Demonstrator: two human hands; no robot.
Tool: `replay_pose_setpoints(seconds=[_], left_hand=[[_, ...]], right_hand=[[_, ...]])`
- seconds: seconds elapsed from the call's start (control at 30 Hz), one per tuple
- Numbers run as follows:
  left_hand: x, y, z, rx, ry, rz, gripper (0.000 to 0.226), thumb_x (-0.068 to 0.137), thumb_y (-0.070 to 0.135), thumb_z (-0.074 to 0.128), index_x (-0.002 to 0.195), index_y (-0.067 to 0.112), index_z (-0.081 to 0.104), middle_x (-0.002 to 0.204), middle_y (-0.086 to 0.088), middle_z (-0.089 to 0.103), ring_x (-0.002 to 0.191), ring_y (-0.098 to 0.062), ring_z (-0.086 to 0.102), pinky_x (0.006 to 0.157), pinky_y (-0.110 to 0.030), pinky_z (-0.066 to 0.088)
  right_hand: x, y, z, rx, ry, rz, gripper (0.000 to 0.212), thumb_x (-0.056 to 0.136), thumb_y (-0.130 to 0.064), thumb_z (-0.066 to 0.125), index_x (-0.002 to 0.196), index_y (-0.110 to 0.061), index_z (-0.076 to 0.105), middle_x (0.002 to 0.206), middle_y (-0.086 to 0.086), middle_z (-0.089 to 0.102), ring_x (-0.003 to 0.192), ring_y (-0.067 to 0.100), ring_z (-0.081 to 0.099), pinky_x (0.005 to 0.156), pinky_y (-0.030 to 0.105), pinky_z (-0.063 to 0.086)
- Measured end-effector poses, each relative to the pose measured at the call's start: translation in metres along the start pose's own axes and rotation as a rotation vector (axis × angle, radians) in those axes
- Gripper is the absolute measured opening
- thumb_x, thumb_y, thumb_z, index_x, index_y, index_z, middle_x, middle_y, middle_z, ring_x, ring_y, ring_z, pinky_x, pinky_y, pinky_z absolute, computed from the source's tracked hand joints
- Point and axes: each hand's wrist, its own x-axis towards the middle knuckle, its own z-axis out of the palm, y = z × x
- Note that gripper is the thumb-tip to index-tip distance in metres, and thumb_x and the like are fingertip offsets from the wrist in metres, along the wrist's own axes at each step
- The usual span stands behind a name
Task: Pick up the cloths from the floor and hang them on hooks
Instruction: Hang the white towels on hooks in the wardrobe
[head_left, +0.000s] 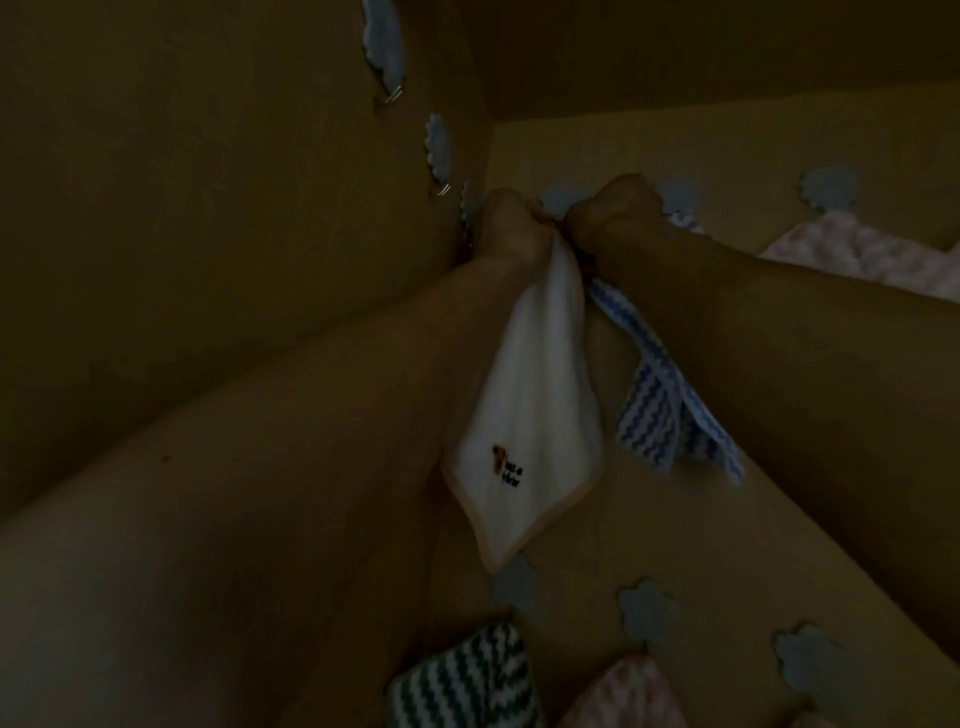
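Green striped cloth (462, 680): lowest in view, hanging by the wall.
Pink cloth (618, 693): just beside it.
White cloth (524, 415): hangs from the raised hands, top corner bunched between them.
Blue striped cloth (670, 405): dangles below the right wrist; whether held or already hooked is unclear.
Left hand (506, 228): fingers curled round the white cloth's corner.
Right hand (615, 215): fist closed at the same corner.
Cloud-shaped hook (558, 200): behind the knuckles.
Step, judged: hanging; next, loop corner over the hook, release.
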Motion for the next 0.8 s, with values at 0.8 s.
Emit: replay_pose_setpoints(seconds=[0.8], left_hand=[[-0.089, -0.004, -0.029, 0.172, -0.012, 0.021, 0.022, 0.084, -0.006, 0.056, 0.104, 0.001, 0.064, 0.114, -0.015, 0.064, 0.106, -0.028, 0.058, 0.084, -0.03, 0.047]], right_hand=[[-0.083, 0.026, -0.013, -0.28, -0.079, -0.074, 0.033, 0.09, -0.023, 0.061, 0.117, -0.003, 0.062, 0.118, 0.014, 0.063, 0.103, 0.026, 0.062, 0.07, 0.024, 0.043]])
